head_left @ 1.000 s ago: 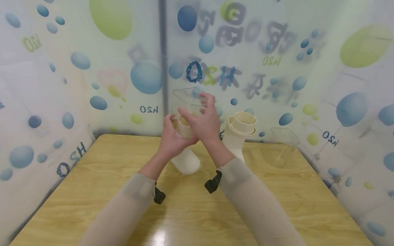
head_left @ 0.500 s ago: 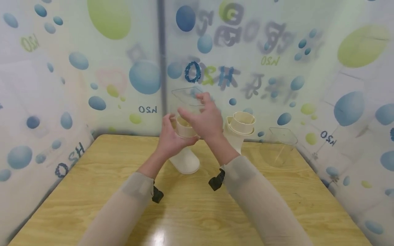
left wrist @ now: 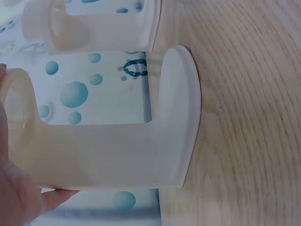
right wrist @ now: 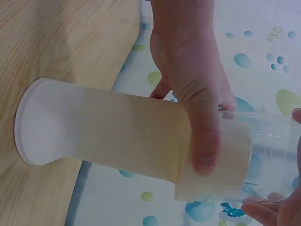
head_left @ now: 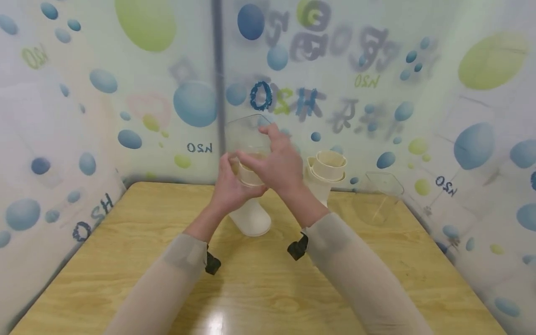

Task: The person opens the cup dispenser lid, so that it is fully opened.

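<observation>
A cream plastic stand (head_left: 251, 218) with a broad foot rises from the table, its ring-shaped collar at the top. My left hand (head_left: 229, 188) grips this collar, with the thumb across its near side in the right wrist view. Above the collar is a clear plastic container (head_left: 240, 132), its lower end at the collar's mouth. My right hand (head_left: 282, 165) holds the container from the right, thumb and fingers spread round its wall. In the right wrist view only the fingertips (right wrist: 261, 214) of that hand show. How far the container sits inside the collar is partly hidden.
A second cream stand (head_left: 328, 170) is to the right of my hands, partly behind my right forearm. Farther right, a second clear container (head_left: 381, 197) stands near the wooden table's (head_left: 268, 288) back corner. Bubble-patterned panels (head_left: 167, 93) enclose the back and sides.
The clear container has turned, its top rim now at a different angle and a little farther left. My right hand has shifted slightly with it. My left hand keeps its hold on the stand.
</observation>
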### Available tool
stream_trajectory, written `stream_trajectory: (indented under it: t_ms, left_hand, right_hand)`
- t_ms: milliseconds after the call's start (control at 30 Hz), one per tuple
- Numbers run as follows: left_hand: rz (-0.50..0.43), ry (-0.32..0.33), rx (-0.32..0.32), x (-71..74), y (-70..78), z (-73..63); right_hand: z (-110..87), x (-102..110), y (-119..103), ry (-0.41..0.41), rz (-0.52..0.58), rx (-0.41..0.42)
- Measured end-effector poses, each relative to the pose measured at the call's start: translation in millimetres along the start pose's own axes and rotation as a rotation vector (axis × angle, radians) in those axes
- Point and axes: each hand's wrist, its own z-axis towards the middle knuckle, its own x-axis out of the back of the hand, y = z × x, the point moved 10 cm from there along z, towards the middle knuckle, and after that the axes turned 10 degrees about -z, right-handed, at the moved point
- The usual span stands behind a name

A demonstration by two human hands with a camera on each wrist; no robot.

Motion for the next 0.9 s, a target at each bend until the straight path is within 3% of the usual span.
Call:
stream_trajectory:
  t_ms: [200,367,567,767,900]
  left_hand:
    - [0.01,-0.006,0.003,-0.3,-0.7,1.0]
    - [-0.013,-0.023,0.005,-1.3,-1.6,2.2]
    - [-0.024,-0.034,0.024,0.6,-5.4,2.9]
    - [-0.083,-0.083,0.011,2.2,-5.6,8.5]
    - [-0.103,-0.138,0.005,3.7,-4.1,15.9]
  right_hand:
    - [-1.5,3.1,8.0,-0.006,0.045,-0.06]
    - [-3.7,4.1,3.3,0.003,0.033,0.01]
    - [-3.6,4.4,23.7,-0.011,0.184,-0.109]
    - [-5.6,40.8,26.3,0.131,0.335,-0.075]
    - [-8.7,68.9,26.6,0.17,0.391,-0.032]
